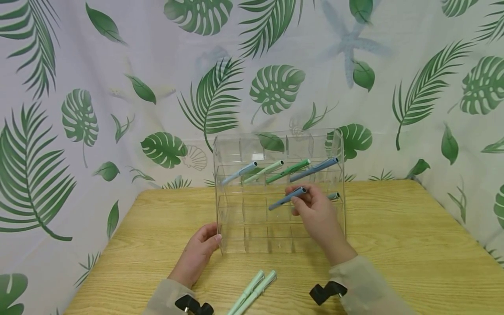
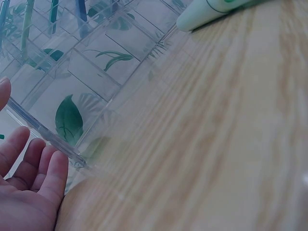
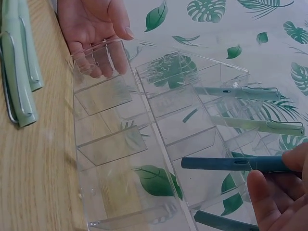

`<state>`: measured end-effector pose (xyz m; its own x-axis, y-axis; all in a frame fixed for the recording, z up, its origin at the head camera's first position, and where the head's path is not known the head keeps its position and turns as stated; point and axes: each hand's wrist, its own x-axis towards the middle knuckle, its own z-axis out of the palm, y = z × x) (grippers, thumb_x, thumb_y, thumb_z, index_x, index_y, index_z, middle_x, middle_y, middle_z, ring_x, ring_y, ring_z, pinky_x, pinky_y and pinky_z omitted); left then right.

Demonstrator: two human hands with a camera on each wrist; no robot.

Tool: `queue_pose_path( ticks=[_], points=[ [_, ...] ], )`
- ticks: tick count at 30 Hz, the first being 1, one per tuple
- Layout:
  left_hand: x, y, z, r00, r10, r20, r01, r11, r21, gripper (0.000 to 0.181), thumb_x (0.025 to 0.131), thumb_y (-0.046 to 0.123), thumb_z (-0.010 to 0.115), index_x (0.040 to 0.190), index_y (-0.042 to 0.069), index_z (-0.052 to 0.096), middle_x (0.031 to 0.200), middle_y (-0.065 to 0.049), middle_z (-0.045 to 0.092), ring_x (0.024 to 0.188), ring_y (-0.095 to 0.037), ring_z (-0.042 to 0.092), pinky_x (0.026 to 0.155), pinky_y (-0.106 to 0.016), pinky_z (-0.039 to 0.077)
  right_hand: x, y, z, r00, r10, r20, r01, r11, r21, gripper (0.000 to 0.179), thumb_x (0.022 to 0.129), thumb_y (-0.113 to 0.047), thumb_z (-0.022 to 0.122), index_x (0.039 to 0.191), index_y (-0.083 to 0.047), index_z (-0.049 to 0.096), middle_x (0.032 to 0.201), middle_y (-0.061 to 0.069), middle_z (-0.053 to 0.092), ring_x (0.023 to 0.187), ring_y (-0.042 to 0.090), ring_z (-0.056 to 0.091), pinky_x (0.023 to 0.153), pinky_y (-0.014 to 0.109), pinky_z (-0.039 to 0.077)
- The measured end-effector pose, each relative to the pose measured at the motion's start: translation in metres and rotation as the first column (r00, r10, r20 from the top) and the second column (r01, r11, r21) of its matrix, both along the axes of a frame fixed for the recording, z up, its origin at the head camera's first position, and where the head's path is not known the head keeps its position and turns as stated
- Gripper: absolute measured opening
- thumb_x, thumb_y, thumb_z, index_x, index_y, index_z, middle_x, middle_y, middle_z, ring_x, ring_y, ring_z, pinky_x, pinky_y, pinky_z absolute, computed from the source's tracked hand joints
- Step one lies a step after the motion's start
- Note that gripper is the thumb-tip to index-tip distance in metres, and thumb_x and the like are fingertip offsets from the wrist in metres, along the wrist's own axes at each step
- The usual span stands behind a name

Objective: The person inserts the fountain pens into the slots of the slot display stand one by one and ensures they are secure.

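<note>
My right hand (image 1: 316, 212) pinches a blue pen (image 1: 285, 200) between thumb and fingers, in front of the middle of a clear acrylic rack (image 1: 256, 224). In the right wrist view that pen (image 3: 216, 164) points across the rack's compartments. My left hand (image 1: 198, 251) grips the rack's left side panel low down, thumb in front and fingers beyond it. A light blue pen (image 1: 238, 173), a pale green pen (image 1: 261, 172), a green pen (image 1: 289, 170) and a darker blue pen (image 1: 315, 169) lie slanted in an upper row. Another bluish pen (image 1: 334, 196) is mostly hidden behind my right hand.
Two mint green pens (image 1: 252, 293) lie side by side on the wooden table (image 1: 401, 236), in front of the rack. Behind the table hangs a white cloth (image 1: 130, 57) with green leaf prints. Black mounts (image 1: 328, 292) sit on both sleeves.
</note>
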<state>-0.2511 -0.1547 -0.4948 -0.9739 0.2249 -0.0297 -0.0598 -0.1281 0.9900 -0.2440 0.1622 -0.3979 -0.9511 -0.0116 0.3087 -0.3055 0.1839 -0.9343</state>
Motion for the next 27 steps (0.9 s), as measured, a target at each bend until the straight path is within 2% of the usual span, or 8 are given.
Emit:
queue_pose_path(
  ticks=[3, 8, 13, 21, 27],
  points=[
    [-0.0001, -0.0007, -0.0014, 1.000, 0.000, -0.007, 0.000, 1.000, -0.008, 0.045, 0.103, 0.005, 0.054, 0.146, -0.006, 0.042, 0.144, -0.025, 0.044, 0.132, -0.034, 0.043, 0.108, -0.040, 0.039, 0.0001, -0.0013, -0.0013, 1.000, 0.010, 0.010, -0.010, 1.000, 0.010, 0.027, 0.104, -0.012, 0.058, 0.130, -0.006, 0.055, 0.129, 0.010, 0.065, 0.109, 0.023, 0.064, 0.080, 0.030, 0.057],
    [0.0010, -0.0011, 0.0001, 1.000, -0.006, -0.012, 0.006, 1.000, -0.016, 0.046, 0.104, 0.006, 0.053, 0.146, -0.007, 0.040, 0.145, -0.026, 0.043, 0.132, -0.036, 0.043, 0.107, -0.038, 0.040, -0.0015, -0.0014, -0.0051, 1.000, 0.007, -0.011, -0.006, 0.997, 0.082, 0.025, 0.104, -0.015, 0.058, 0.129, -0.011, 0.055, 0.129, 0.004, 0.065, 0.112, 0.019, 0.064, 0.083, 0.031, 0.057],
    [0.0013, -0.0001, 0.0025, 1.000, -0.004, -0.012, 0.004, 1.000, -0.013, 0.046, 0.104, 0.005, 0.054, 0.146, -0.007, 0.041, 0.145, -0.025, 0.043, 0.132, -0.035, 0.044, 0.107, -0.039, 0.040, -0.0021, -0.0017, -0.0071, 1.000, -0.002, -0.031, 0.005, 0.994, 0.105, 0.029, 0.104, -0.015, 0.058, 0.132, -0.010, 0.054, 0.129, 0.006, 0.065, 0.111, 0.022, 0.065, 0.082, 0.032, 0.058],
    [0.0034, 0.0015, 0.0046, 1.000, 0.011, -0.006, -0.011, 1.000, -0.011, 0.047, 0.102, 0.009, 0.058, 0.144, -0.005, 0.044, 0.144, -0.024, 0.045, 0.131, -0.033, 0.044, 0.110, -0.043, 0.037, -0.0017, -0.0009, -0.0087, 0.999, 0.014, -0.042, -0.011, 0.997, 0.078, 0.032, 0.103, -0.011, 0.059, 0.135, -0.009, 0.053, 0.129, 0.009, 0.063, 0.109, 0.022, 0.065, 0.081, 0.032, 0.058],
    [0.0032, 0.0020, 0.0046, 1.000, 0.016, -0.005, -0.016, 1.000, -0.012, 0.045, 0.102, 0.007, 0.057, 0.144, -0.005, 0.044, 0.143, -0.024, 0.046, 0.131, -0.032, 0.045, 0.109, -0.042, 0.037, -0.0001, 0.0004, -0.0083, 0.998, 0.038, -0.056, -0.035, 0.998, 0.048, 0.033, 0.103, -0.011, 0.060, 0.134, -0.007, 0.052, 0.132, 0.013, 0.061, 0.112, 0.025, 0.063, 0.085, 0.033, 0.057]
  ],
)
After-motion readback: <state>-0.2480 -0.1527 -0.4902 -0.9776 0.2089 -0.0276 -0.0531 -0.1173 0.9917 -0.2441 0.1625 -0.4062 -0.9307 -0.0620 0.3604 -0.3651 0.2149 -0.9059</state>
